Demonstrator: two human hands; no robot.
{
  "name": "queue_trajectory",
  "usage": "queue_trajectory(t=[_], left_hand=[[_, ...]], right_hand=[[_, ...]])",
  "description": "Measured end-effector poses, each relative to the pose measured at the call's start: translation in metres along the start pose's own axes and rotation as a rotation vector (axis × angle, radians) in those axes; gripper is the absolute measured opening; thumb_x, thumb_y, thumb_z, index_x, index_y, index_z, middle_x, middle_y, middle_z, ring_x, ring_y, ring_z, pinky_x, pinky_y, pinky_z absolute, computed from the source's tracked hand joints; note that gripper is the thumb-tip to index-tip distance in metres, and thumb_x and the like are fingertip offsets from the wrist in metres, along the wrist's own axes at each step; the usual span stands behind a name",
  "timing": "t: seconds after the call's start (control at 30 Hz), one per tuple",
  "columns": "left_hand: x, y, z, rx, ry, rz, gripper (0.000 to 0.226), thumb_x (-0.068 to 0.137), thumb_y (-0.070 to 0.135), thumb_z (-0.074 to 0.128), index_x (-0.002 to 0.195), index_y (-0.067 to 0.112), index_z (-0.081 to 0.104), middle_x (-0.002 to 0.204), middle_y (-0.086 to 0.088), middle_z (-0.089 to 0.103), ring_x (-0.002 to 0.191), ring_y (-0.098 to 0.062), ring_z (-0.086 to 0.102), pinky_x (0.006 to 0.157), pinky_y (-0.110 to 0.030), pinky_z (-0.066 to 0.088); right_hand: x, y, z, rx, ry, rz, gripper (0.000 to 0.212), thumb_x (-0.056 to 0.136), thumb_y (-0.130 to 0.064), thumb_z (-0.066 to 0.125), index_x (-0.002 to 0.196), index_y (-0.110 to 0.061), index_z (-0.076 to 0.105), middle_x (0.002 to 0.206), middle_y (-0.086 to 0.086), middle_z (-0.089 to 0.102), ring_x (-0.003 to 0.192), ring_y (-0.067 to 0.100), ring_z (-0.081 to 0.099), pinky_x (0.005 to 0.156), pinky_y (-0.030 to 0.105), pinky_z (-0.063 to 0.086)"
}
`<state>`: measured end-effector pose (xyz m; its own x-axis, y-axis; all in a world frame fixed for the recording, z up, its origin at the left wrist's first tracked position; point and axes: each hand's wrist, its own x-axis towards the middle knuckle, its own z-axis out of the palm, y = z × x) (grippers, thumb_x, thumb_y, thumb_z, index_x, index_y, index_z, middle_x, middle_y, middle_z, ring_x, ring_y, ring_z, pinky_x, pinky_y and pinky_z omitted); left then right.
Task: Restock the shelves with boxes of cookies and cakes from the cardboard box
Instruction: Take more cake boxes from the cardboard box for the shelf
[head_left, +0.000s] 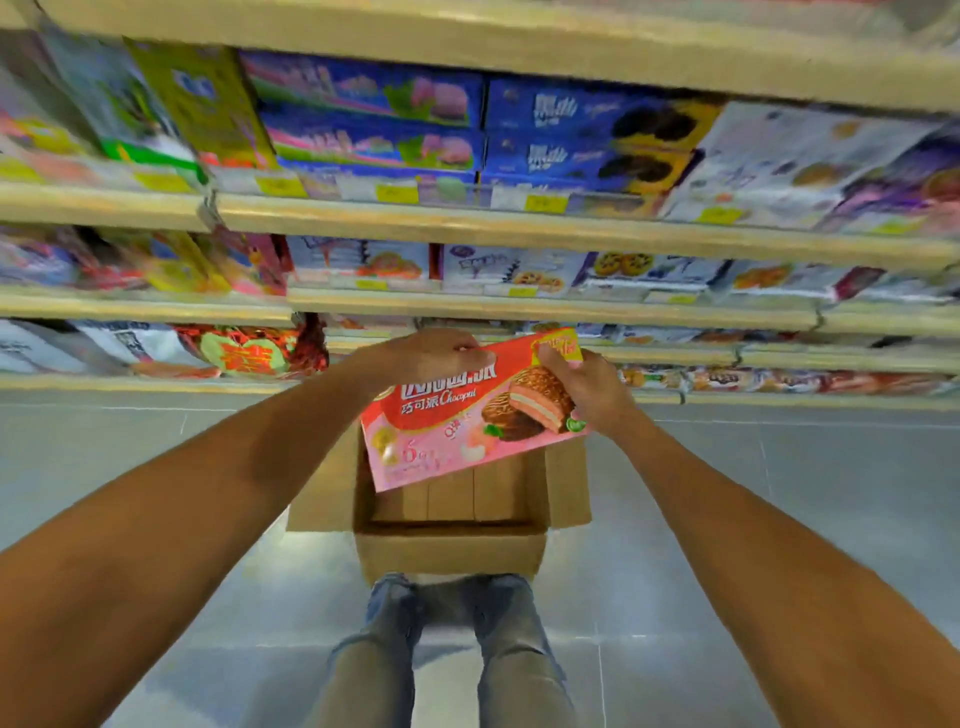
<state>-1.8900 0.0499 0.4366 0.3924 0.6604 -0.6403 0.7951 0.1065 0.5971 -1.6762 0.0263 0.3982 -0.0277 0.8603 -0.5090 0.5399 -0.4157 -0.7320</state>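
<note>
Tilted over the cardboard box (451, 543), the Chocopie box (457, 421) is gripped along its far edge only — left hand (428, 356) at eleven o'clock, right hand (589, 389) at two — so it could slip and fall.

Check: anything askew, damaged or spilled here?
Nothing spilled or damaged. On the upper shelf, the yellow box leans sideways beside flat-stacked blue boxes; the wide lens may exaggerate it. The pink pie box is tilted, but left hand and right hand hold it.

Pink cake box (470, 415) between both hands
</note>
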Motion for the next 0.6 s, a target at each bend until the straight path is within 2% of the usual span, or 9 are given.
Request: queue_trajectory(t=[0.07, 0.13, 0.17, 0.27, 0.33, 0.43, 0.5, 0.6], left_hand=[[-0.022, 0.03, -0.025, 0.107, 0.059, 0.045, 0.054, 0.095, 0.057, 0.034, 0.129, 0.019, 0.052, 0.128, 0.001, 0.056, 0.103, -0.013, 0.053, 0.082, -0.024, 0.043], [-0.038, 0.058, -0.048, 0.195, 0.125, 0.054, 0.054, 0.096, 0.056, 0.033, 0.133, 0.02, 0.049, 0.138, -0.001, 0.049, 0.119, -0.021, 0.049, 0.097, -0.032, 0.036], [-0.045, 0.071, -0.057, 0.229, 0.154, 0.094, 0.053, 0.096, 0.055, 0.033, 0.131, 0.018, 0.051, 0.137, -0.004, 0.051, 0.122, -0.023, 0.048, 0.099, -0.032, 0.034], [-0.074, 0.12, -0.09, 0.335, 0.223, 0.153, 0.048, 0.095, 0.057, 0.034, 0.103, 0.016, 0.059, 0.107, -0.002, 0.059, 0.107, -0.023, 0.054, 0.087, -0.032, 0.037], [-0.092, 0.15, -0.113, 0.391, 0.266, 0.192, 0.043, 0.095, 0.056, 0.035, 0.089, 0.018, 0.056, 0.09, 0.002, 0.057, 0.098, -0.023, 0.054, 0.08, -0.029, 0.035], [-0.122, 0.19, -0.145, 0.459, 0.335, 0.287, 0.047, 0.091, 0.063, 0.036, 0.099, 0.023, 0.059, 0.11, -0.003, 0.062, 0.103, -0.02, 0.057, 0.09, -0.031, 0.042], [-0.146, 0.219, -0.17, 0.472, 0.392, 0.324, 0.044, 0.088, 0.069, 0.035, 0.095, 0.031, 0.057, 0.11, 0.0, 0.062, 0.098, -0.017, 0.059, 0.088, -0.031, 0.044], [-0.181, 0.257, -0.194, 0.454, 0.469, 0.365, 0.052, 0.087, 0.067, 0.04, 0.118, 0.028, 0.056, 0.11, 0.004, 0.063, 0.093, -0.015, 0.062, 0.082, -0.028, 0.047]], right_hand=[[-0.02, -0.031, -0.028, 0.029, 0.064, -0.069, 0.042, 0.089, -0.052, 0.054, 0.064, -0.019, 0.059, 0.063, 0.0, 0.064, 0.06, 0.011, 0.06, 0.061, 0.026, 0.042], [-0.03, -0.058, -0.051, 0.039, 0.112, -0.151, 0.046, 0.089, -0.054, 0.054, 0.057, -0.02, 0.053, 0.058, 0.001, 0.058, 0.055, 0.012, 0.055, 0.057, 0.025, 0.04], [-0.038, -0.068, -0.062, 0.059, 0.139, -0.171, 0.049, 0.089, -0.055, 0.054, 0.055, -0.019, 0.051, 0.055, 0.0, 0.056, 0.052, 0.011, 0.053, 0.057, 0.026, 0.039], [-0.063, -0.106, -0.094, 0.114, 0.224, -0.261, 0.052, 0.088, -0.053, 0.056, 0.048, -0.021, 0.048, 0.041, -0.007, 0.051, 0.042, 0.005, 0.049, 0.056, 0.028, 0.036], [-0.077, -0.13, -0.116, 0.137, 0.306, -0.313, 0.05, 0.086, -0.054, 0.058, 0.05, -0.022, 0.047, 0.042, -0.008, 0.05, 0.047, 0.009, 0.05, 0.058, 0.03, 0.036], [-0.095, -0.165, -0.15, 0.205, 0.374, -0.43, 0.048, 0.082, -0.057, 0.062, 0.056, -0.018, 0.049, 0.05, -0.007, 0.052, 0.056, 0.015, 0.054, 0.063, 0.031, 0.04], [-0.112, -0.197, -0.177, 0.223, 0.425, -0.494, 0.055, 0.075, -0.064, 0.063, 0.061, -0.012, 0.048, 0.055, 0.001, 0.051, 0.056, 0.017, 0.053, 0.061, 0.03, 0.04], [-0.131, -0.24, -0.213, 0.27, 0.488, -0.604, 0.038, 0.082, -0.049, 0.066, 0.072, -0.013, 0.062, 0.069, 0.002, 0.064, 0.066, 0.014, 0.063, 0.064, 0.028, 0.045]])
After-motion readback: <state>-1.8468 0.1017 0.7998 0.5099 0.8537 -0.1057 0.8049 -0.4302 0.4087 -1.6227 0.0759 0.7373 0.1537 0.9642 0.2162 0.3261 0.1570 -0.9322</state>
